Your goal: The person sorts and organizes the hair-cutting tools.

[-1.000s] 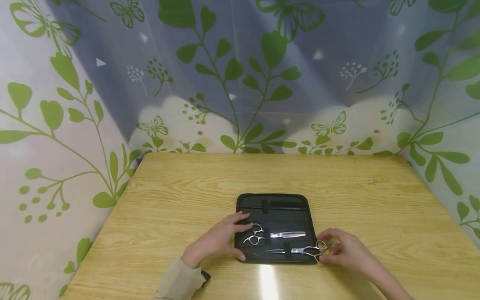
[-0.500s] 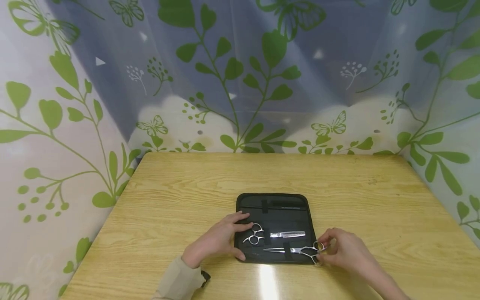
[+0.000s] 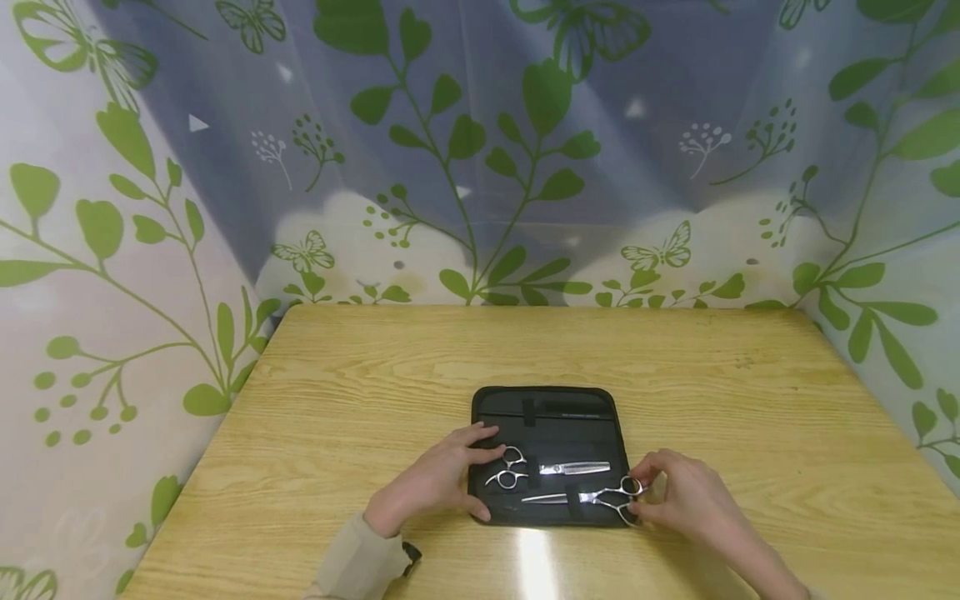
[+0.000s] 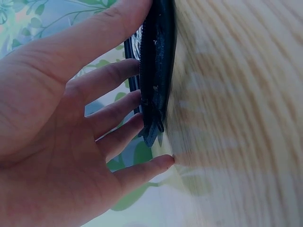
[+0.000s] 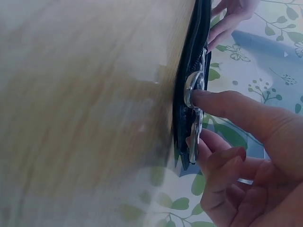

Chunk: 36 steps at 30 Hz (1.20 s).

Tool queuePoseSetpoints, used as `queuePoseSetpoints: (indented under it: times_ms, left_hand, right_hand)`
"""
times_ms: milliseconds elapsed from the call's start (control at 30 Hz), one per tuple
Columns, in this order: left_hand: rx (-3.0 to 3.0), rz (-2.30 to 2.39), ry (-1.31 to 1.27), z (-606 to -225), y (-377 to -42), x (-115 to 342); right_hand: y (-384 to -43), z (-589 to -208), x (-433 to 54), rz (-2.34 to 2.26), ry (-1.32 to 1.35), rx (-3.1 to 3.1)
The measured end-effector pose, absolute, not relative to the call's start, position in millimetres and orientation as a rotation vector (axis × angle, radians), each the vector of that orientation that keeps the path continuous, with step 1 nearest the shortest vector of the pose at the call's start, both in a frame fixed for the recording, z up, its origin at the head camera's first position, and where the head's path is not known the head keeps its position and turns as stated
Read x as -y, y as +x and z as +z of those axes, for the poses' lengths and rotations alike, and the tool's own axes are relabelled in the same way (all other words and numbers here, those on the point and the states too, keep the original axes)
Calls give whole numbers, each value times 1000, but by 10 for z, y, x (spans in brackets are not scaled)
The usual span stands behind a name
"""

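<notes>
A black zip case [image 3: 555, 435] lies opened flat on the wooden table. My right hand [image 3: 686, 496] pinches the finger rings of a pair of silver hair scissors [image 3: 592, 497] at the case's right edge. Their blades pass under an elastic loop [image 3: 574, 502] and point left. In the right wrist view, the thumb and fingers meet the scissors' rings [image 5: 193, 90]. My left hand [image 3: 442, 475] rests with spread, fairly straight fingers on the case's left edge. Beside its fingertips, thinning scissors [image 3: 574, 468] lie in the case, their middle covered by a loop.
Toward the back of the case, a dark slim item [image 3: 583, 416] lies along a slot, with another loop [image 3: 529, 412] beside it. The wooden table [image 3: 360, 367] reaches back to a leaf-patterned curtain [image 3: 480, 167]. A sleeve [image 3: 356, 558] covers the left forearm.
The hair scissors have slid left through the elastic loop, further into the case. My right hand has moved slightly left with them. The left hand has stayed in place.
</notes>
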<state>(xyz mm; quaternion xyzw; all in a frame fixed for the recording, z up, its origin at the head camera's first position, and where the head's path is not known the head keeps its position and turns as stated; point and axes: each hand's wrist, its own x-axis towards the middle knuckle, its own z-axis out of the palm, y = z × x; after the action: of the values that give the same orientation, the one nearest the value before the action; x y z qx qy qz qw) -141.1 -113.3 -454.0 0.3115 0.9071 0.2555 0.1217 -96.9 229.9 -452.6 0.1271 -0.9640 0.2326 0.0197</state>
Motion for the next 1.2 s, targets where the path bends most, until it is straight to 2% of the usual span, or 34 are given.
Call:
queuePoseSetpoints:
  times_ms: [1200]
  left_hand:
    - [-2638,744,906,-4532,-1413,1142]
  right_hand:
    - [-1086,-4509,-2000,626,515,3019]
